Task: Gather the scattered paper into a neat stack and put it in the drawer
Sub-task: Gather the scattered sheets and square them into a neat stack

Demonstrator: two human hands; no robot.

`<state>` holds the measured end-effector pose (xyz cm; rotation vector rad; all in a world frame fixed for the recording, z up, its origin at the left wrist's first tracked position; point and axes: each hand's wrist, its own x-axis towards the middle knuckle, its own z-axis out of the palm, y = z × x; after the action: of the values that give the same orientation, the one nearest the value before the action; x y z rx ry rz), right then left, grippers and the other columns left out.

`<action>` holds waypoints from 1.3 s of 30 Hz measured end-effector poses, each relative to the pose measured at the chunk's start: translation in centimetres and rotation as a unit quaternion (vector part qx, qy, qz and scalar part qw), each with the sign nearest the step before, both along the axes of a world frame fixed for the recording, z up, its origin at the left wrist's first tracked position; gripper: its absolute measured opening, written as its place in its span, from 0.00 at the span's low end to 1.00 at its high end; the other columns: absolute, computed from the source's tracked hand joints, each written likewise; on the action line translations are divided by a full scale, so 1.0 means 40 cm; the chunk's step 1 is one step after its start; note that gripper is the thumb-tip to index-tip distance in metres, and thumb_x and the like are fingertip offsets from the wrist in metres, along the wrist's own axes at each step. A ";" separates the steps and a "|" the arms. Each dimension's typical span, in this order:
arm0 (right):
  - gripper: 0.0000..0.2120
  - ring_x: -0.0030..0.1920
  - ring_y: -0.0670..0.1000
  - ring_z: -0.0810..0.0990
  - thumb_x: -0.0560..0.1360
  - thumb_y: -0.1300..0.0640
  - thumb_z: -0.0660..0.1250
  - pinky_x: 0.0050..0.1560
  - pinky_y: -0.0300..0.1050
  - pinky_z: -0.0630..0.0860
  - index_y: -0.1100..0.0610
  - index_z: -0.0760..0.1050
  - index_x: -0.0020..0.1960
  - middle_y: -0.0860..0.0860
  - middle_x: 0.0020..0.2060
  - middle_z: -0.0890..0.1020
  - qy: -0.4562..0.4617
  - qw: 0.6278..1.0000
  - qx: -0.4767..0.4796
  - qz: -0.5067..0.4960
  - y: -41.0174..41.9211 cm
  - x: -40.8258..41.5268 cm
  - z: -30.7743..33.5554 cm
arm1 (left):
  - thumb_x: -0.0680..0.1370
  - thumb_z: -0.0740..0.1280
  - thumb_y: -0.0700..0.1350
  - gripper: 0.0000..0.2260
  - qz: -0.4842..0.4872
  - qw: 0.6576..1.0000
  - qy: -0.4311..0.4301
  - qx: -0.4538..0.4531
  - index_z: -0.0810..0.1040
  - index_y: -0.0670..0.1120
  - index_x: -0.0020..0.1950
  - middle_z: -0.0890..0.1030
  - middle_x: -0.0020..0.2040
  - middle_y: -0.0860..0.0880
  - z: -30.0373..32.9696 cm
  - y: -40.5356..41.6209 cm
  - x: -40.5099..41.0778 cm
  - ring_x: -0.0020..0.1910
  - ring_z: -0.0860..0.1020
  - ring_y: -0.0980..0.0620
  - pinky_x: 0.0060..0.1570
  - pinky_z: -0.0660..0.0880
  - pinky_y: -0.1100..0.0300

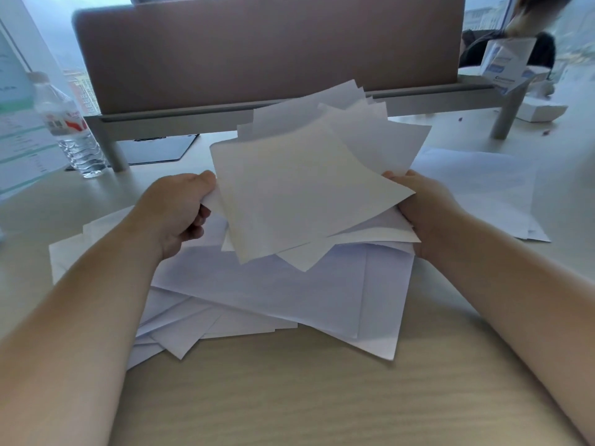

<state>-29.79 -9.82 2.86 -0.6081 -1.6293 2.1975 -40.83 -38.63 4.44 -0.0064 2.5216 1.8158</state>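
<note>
A loose, fanned bundle of white paper sheets [309, 185] is lifted off the desk and held between both hands. My left hand [180, 210] grips its left edge with thumb on top and fingers curled under. My right hand [421, 207] grips the right edge, fingers hidden beneath the sheets. Under the bundle, more white sheets [273, 297] lie spread at odd angles on the desk. Another few sheets [483, 191] lie flat at the right. No drawer is in view.
The light wooden desk [289, 397] runs toward me. A brown partition panel on a grey rail [264, 53] closes the back. A water bottle [69, 123] and printed sheet stand at left, a dark clipboard [157, 149] under the rail, white boxes [512, 66] at far right.
</note>
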 end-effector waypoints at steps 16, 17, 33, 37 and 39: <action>0.06 0.31 0.54 0.84 0.82 0.60 0.66 0.29 0.46 0.81 0.60 0.82 0.50 0.56 0.36 0.85 0.023 0.996 0.004 0.081 -0.014 0.004 0.003 | 0.79 0.73 0.48 0.04 -0.077 0.993 -0.089 -0.014 0.81 0.49 0.50 0.86 0.43 0.46 -0.021 -0.013 -0.011 0.34 0.82 0.51 0.38 0.81 0.55; 0.06 0.32 0.56 0.84 0.81 0.61 0.68 0.31 0.48 0.82 0.61 0.83 0.53 0.58 0.38 0.86 0.016 0.995 0.007 0.103 -0.017 0.004 0.003 | 0.80 0.72 0.46 0.03 -0.080 0.993 -0.082 -0.016 0.82 0.48 0.51 0.87 0.48 0.44 -0.027 -0.010 -0.014 0.40 0.83 0.48 0.46 0.83 0.50; 0.06 0.27 0.54 0.75 0.80 0.56 0.66 0.36 0.44 0.76 0.57 0.75 0.45 0.55 0.31 0.78 -0.125 0.984 0.027 0.124 -0.022 -0.004 0.007 | 0.83 0.62 0.50 0.16 -0.044 0.955 0.046 -0.289 0.79 0.40 0.45 0.84 0.41 0.38 -0.047 -0.015 -0.025 0.35 0.82 0.38 0.36 0.73 0.54; 0.09 0.24 0.52 0.78 0.80 0.50 0.67 0.26 0.40 0.75 0.56 0.79 0.47 0.53 0.34 0.81 -0.140 0.979 0.023 0.147 -0.018 0.001 0.015 | 0.83 0.61 0.57 0.20 -0.071 0.959 0.025 -0.274 0.83 0.43 0.47 0.85 0.46 0.38 -0.043 -0.019 -0.018 0.38 0.80 0.40 0.40 0.71 0.53; 0.08 0.36 0.58 0.84 0.79 0.53 0.69 0.42 0.51 0.84 0.58 0.80 0.53 0.57 0.43 0.85 -0.138 0.976 0.049 0.158 -0.019 0.005 0.011 | 0.83 0.61 0.61 0.23 -0.071 0.957 0.030 -0.278 0.84 0.43 0.48 0.85 0.49 0.40 -0.042 -0.015 -0.011 0.45 0.82 0.37 0.44 0.73 0.52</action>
<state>-29.59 -10.60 3.30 -0.6912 -2.0913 2.3128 -41.26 -39.23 2.77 0.2102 2.8931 1.0235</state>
